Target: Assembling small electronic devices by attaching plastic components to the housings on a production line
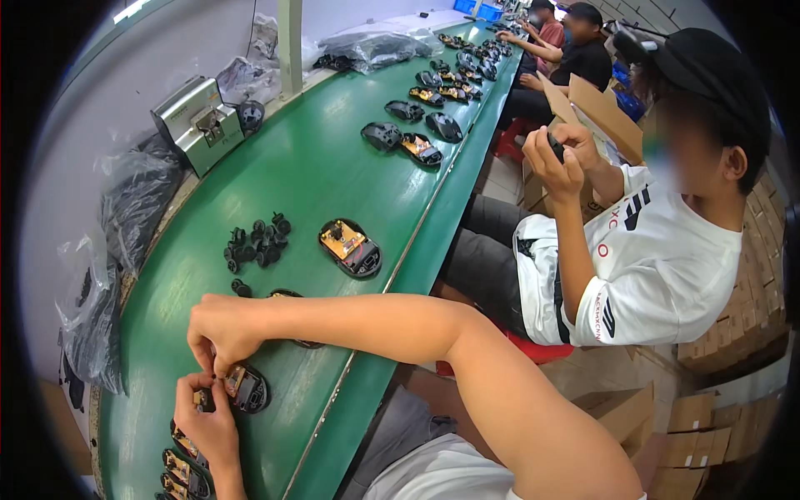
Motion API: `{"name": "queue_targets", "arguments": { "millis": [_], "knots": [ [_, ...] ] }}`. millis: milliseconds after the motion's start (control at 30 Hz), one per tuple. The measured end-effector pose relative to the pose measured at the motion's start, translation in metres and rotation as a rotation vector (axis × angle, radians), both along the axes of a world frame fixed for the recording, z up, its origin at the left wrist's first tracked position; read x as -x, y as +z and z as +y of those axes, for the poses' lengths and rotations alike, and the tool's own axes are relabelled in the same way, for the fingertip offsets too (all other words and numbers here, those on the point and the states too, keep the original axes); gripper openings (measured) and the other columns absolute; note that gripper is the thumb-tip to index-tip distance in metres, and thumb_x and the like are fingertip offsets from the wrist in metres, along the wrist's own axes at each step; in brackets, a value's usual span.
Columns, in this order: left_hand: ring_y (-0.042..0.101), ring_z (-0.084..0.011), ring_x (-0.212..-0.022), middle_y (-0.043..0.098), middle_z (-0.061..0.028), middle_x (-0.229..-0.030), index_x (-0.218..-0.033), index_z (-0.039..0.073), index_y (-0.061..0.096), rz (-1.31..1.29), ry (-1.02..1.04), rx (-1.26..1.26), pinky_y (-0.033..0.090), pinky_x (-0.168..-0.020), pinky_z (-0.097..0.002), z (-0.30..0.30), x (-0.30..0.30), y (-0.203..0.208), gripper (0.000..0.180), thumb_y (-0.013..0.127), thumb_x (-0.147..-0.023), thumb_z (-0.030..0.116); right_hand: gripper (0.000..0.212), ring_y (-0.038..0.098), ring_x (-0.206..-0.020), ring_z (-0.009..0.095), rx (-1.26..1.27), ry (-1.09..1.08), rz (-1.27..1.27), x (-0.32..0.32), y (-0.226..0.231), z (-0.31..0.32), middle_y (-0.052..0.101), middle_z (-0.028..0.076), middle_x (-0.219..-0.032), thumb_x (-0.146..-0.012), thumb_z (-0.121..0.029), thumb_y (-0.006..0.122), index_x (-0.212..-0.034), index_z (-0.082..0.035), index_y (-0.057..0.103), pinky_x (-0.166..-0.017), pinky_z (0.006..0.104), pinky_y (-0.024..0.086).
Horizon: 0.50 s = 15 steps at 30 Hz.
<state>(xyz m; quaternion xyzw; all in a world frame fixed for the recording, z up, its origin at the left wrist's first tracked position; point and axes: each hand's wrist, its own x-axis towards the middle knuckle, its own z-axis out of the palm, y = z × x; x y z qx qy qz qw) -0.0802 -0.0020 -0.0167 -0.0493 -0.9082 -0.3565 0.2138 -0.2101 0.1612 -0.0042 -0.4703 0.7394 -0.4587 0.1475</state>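
Observation:
Both my hands meet over an opened computer mouse base (248, 389) lying on the green bench, its orange circuit board showing. My right hand (223, 327) reaches across from the right, thumb and fingers pinched downward at the board's left end. Close below it, my left hand (204, 423) pinches thumb and forefinger at the same spot. A tiny dark part seems to sit between the fingertips, too small to name. Beyond my right hand lies a loose pile of small black wheels (257, 242), with a single wheel (241, 287) nearer. Another opened mouse base (350, 248) rests to the right of the pile.
My right forearm partly covers another mouse base (287, 295). Several bases (185, 475) line the near left. Farther along the green bench (312, 158) are mouse shells (382, 136), a metal device (196, 125) and plastic bags. A co-worker (633, 250) at right holds a dark part.

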Motion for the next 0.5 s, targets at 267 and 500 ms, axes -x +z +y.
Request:
{"name": "queue_targets", "arguments": {
  "millis": [267,500],
  "knots": [
    [0.066,-0.0276,-0.091,0.069,-0.0142,-0.097,-0.103,-0.004,0.063,0.051,-0.073,0.174,0.051,-0.085,-0.0356,-0.016,0.02,0.006,0.016,0.068,-0.087,-0.004,0.015,0.072,-0.082,0.032,0.047,-0.258,0.169,-0.018,-0.016,-0.01,0.075,0.011,-0.081,-0.07,-0.011,0.084,-0.079,-0.005,0.074,-0.074,0.0415,0.056],
    [0.067,-0.0298,-0.098,0.073,-0.0129,-0.101,-0.105,0.002,0.076,0.036,-0.034,0.243,0.051,-0.091,-0.0383,-0.03,0.007,0.001,0.022,0.074,-0.083,0.001,0.031,0.069,-0.077,0.037,-0.033,-0.179,0.278,-0.012,-0.018,-0.017,0.069,0.018,-0.075,-0.072,-0.04,0.078,-0.078,-0.009,0.078,-0.071,0.0473,0.055]
  ]
}}
